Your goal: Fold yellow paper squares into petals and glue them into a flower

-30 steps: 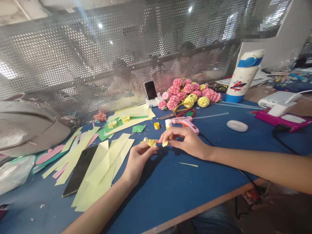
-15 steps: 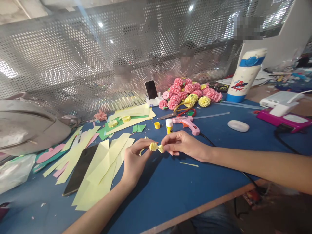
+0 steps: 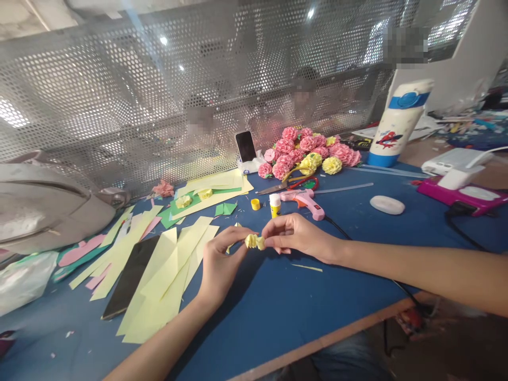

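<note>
Between my two hands is a small pleated yellow paper flower (image 3: 251, 241), held above the blue table. My left hand (image 3: 223, 254) pinches it from the left between thumb and fingers. The fingertips of my right hand (image 3: 296, 238) are closed on its right end. Just behind the hands an uncapped glue stick (image 3: 275, 205) stands upright, its yellow cap (image 3: 255, 204) to the left. A pink glue gun (image 3: 305, 200) lies behind my right hand. Yellow paper strips (image 3: 174, 275) lie to the left of my left hand.
Scissors (image 3: 278, 186) and a heap of pink and yellow paper flowers (image 3: 305, 151) lie at the back, near a propped phone (image 3: 246, 146). A bottle (image 3: 399, 124) and a magenta power strip (image 3: 456, 193) stand right. A dark phone (image 3: 133, 278) and a bag (image 3: 51, 201) are left.
The two parts of the yellow paper piece have come closer together, as my right fingers shifted slightly left. Both hands otherwise stay in place.
</note>
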Tool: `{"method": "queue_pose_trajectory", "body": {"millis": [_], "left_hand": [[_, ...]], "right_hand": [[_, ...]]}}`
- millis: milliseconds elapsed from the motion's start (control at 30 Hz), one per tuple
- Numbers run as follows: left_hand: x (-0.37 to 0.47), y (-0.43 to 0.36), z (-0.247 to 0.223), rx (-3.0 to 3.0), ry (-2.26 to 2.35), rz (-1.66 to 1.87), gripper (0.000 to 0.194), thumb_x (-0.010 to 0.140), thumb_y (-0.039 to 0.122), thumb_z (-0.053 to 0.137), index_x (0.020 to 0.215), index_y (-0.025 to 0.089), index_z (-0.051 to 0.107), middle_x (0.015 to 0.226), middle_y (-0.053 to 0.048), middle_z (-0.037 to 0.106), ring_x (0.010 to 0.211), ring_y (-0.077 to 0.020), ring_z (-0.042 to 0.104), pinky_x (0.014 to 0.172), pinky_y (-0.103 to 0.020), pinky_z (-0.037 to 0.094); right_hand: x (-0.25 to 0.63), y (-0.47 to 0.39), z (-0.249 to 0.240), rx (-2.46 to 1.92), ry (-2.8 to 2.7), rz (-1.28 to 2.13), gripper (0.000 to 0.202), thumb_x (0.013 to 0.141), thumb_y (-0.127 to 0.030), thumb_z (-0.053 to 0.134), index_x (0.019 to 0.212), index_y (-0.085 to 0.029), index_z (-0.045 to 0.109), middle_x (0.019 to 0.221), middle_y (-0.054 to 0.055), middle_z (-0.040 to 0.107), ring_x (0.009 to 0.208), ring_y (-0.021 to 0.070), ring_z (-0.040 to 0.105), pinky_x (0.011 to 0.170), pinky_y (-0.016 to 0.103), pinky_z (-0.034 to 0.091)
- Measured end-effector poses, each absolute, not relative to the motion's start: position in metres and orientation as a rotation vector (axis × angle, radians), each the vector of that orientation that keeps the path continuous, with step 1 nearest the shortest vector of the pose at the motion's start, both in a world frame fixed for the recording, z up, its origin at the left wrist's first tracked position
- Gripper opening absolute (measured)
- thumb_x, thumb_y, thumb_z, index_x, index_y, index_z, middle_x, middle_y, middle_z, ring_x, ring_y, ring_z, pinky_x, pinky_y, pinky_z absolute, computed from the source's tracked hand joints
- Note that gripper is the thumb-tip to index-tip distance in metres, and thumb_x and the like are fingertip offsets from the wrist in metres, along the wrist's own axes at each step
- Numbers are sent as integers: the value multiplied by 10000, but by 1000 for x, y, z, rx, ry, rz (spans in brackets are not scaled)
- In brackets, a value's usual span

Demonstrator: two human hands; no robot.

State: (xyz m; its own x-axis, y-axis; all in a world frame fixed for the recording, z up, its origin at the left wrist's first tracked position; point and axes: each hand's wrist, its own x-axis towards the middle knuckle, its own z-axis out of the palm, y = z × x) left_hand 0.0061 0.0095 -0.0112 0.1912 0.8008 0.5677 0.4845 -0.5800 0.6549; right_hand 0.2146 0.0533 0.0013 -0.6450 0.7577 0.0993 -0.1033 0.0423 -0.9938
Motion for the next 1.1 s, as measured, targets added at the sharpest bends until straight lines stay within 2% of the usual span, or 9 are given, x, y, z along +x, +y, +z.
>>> {"method": "queue_pose_trajectory", "body": {"millis": [200,467,633,867,1000,1100], "left_hand": [[8,7,-8,2199,1213,1355,191,981,330,635,967,146,683,966,-36,705,873,-161,685,813,-348,579],[9,6,-7,2289,1234,1272,206,1004,335,598,962,150,679,916,-24,700,801,-141,674,789,-331,577],[11,4,-8,2369,1255,1121,225,1022,340,559,957,151,662,843,-7,658,733,-127,632,715,-296,550],[19,-4,-3,2400,1253,971,278,1052,304,478,883,151,637,760,14,583,693,-126,574,671,-279,495],[19,-4,-4,2326,1288,940,279,1030,341,537,854,144,626,771,13,610,687,-119,598,688,-285,529],[18,-4,-5,2252,1306,908,246,1014,360,572,931,141,647,850,-7,656,731,-127,637,715,-300,559]], "right_hand": [[214,54,1,-694,-1672,1695,326,739,-408,847,883,-146,719,734,4,684,562,67,517,495,194,400],[215,54,-2,-705,-1628,1723,399,702,-409,873,888,-153,630,758,9,691,578,71,552,492,178,398],[215,55,-2,-699,-1640,1717,407,751,-436,836,910,-165,577,766,29,710,562,73,544,467,173,370],[215,55,-2,-690,-1696,1644,406,788,-479,797,891,-183,539,718,-9,658,562,79,546,458,173,352],[215,54,0,-673,-1778,1558,377,803,-471,786,873,-183,554,716,-17,640,586,89,558,505,194,403],[215,52,2,-663,-1836,1463,351,814,-461,778,861,-182,570,742,-17,631,632,101,558,599,226,462]]}}
